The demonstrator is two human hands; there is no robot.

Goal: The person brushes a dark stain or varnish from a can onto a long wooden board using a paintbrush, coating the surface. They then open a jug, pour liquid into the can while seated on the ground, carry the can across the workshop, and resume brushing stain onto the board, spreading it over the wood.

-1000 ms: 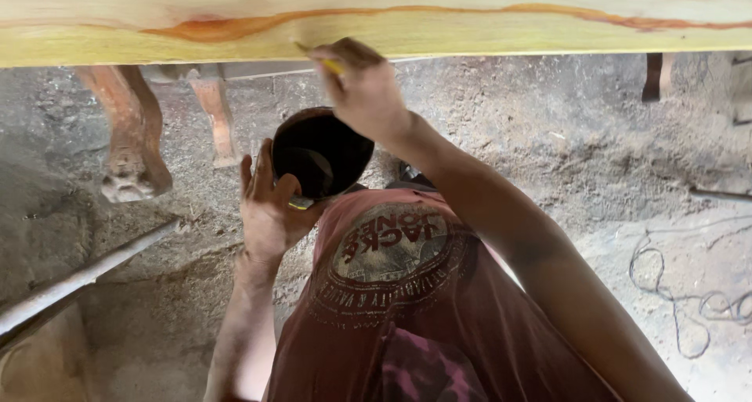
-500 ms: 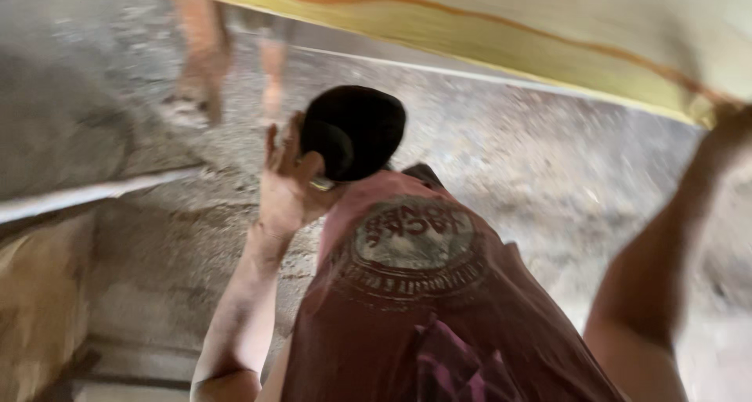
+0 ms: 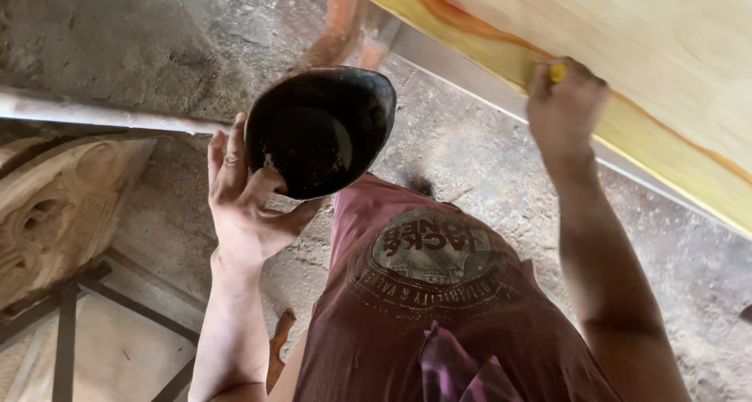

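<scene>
My left hand (image 3: 247, 206) is closed around a dark bowl (image 3: 321, 132), fingers curled over its near rim and thumb hooked at the lower edge. The bowl tilts its opening toward me; a thin residue coats the inside. My right hand (image 3: 565, 108) is closed on a small yellow tool (image 3: 557, 72), of which only the tip shows above my knuckles; I cannot tell what kind it is.

The tool tip touches the edge of a pale wooden panel (image 3: 666, 65), on the orange band (image 3: 486, 28) along that edge. The panel's long axis runs diagonally from top centre down to the right. The bowl sits to the left of the tool, apart from it and lower in the view. The right hand is the nearer to the panel.

Below lies a dusty concrete floor (image 3: 486, 159). A grey pipe (image 3: 102, 118) crosses at the left, above a carved wooden piece (image 3: 55, 206).
</scene>
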